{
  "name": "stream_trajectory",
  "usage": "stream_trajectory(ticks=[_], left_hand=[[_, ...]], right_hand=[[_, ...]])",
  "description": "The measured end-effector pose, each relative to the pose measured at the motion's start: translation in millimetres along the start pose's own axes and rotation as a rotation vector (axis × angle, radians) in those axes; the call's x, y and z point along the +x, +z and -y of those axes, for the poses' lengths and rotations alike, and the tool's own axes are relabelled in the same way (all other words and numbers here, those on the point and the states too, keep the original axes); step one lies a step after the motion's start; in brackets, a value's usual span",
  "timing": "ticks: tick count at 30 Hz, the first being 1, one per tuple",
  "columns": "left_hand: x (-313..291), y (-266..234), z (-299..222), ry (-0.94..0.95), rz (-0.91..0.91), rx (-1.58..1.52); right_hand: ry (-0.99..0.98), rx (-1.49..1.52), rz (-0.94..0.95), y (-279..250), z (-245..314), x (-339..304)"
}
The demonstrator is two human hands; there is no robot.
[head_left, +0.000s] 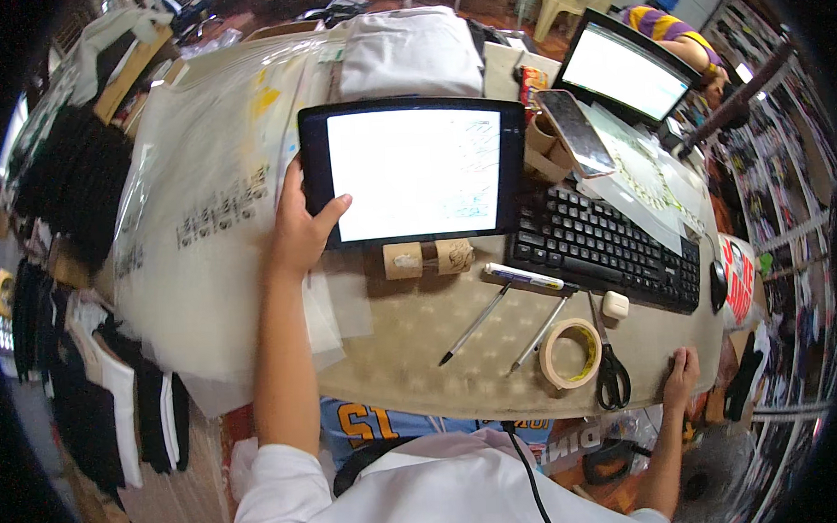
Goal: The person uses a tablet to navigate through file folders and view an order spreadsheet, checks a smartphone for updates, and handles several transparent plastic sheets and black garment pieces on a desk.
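My left hand (311, 230) grips the left edge of a black-framed tablet (415, 174), its thumb over the front. The tablet's bright screen shows scribbled marks along the right side. Just below it lies a brown cardboard roll (403, 261) with a dark band. My right hand (682, 374) rests at the table's right front edge with its fingers curled closed; whatever may be inside them is hidden. Between the hands lie a marker (524, 276), two pens (476, 324), a roll of tape (570, 354), black-handled scissors (612, 376) and a small white case (614, 304).
A black keyboard (612, 245), a mouse (718, 285) and a lit monitor (628, 68) occupy the right. A phone (575, 130) leans near cardboard tubes. Clear plastic bags (203, 177) cover the left side; folded grey cloth (411, 54) sits behind. Another person's striped sleeve (659, 24) shows beyond.
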State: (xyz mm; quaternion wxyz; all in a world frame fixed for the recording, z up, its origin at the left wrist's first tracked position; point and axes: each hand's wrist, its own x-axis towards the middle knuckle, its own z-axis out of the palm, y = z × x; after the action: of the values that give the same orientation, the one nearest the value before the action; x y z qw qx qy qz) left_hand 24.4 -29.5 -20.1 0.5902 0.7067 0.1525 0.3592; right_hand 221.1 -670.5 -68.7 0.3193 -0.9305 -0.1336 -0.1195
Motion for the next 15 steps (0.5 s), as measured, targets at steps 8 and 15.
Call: stream_trajectory(ticks=[8,15], left_hand=[[9,-54,22,0.152,-0.574,0.889],[19,-45,2,-0.364,-0.220,1.306]], right_hand=[[-0.027,-0.051,-0.076,7,-31,-1],[0.051,0.086,-0.009,7,-12,16]])
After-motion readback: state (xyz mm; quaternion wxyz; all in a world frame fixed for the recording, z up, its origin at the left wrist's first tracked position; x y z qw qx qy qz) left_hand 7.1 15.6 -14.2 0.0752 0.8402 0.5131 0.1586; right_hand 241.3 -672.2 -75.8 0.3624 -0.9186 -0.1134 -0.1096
